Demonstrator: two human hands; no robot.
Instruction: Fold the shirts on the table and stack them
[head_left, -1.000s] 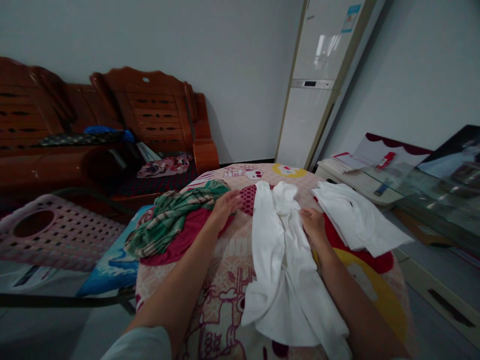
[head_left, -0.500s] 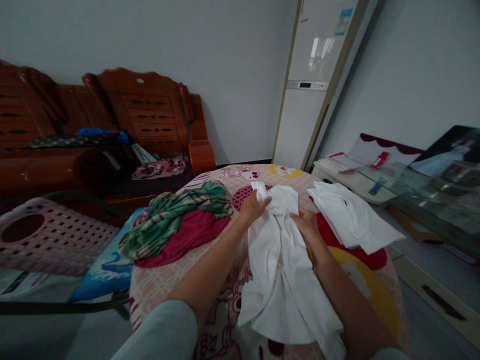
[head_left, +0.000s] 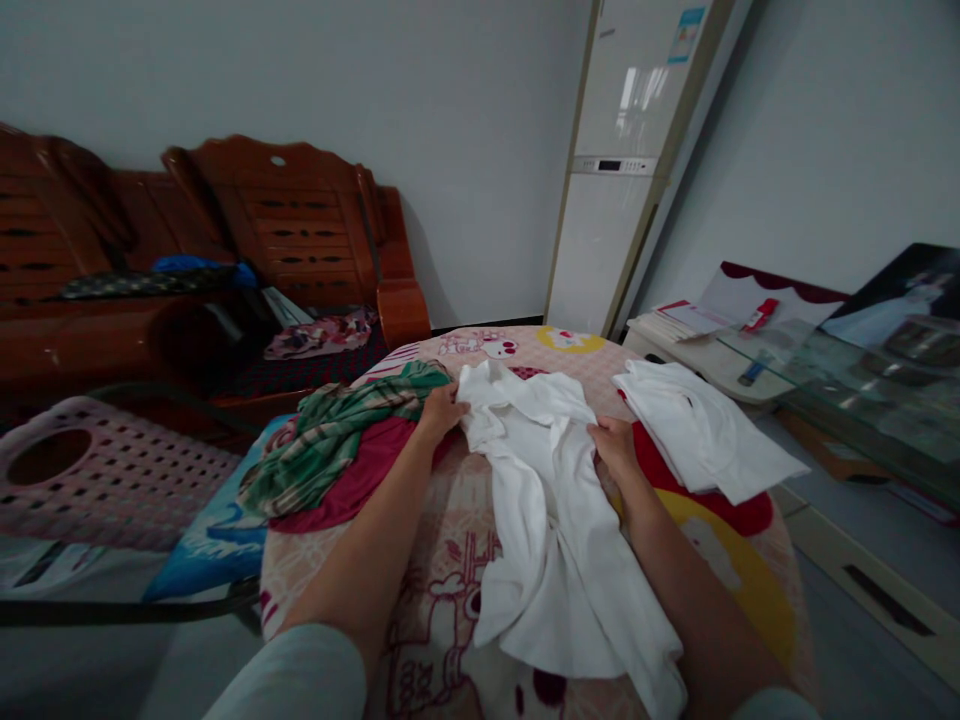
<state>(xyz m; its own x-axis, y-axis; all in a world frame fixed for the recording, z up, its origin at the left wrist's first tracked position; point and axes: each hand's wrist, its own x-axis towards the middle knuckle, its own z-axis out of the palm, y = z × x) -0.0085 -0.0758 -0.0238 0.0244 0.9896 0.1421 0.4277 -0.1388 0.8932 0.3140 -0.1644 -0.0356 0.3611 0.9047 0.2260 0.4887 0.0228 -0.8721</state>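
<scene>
A white shirt (head_left: 551, 500) lies rumpled down the middle of the round table, its upper end spread between my hands. My left hand (head_left: 442, 410) pinches the upper left edge of the cloth, close beside the green plaid cloth. At the upper right edge, my right hand (head_left: 615, 445) is closed on the same shirt. The lower part hangs in loose folds toward me. To the right sits a folded white garment (head_left: 705, 430), apart from my right hand.
A green plaid cloth (head_left: 337, 430) and a dark red cloth (head_left: 360, 480) lie heaped at the table's left. The patterned tablecloth (head_left: 427, 560) covers the table. A pink woven chair (head_left: 127, 470) stands left; a glass shelf (head_left: 810, 370) is at right.
My left hand has moved left, pulling the shirt's upper end wider open toward the plaid cloth. My right hand has shifted slightly right, still holding its edge.
</scene>
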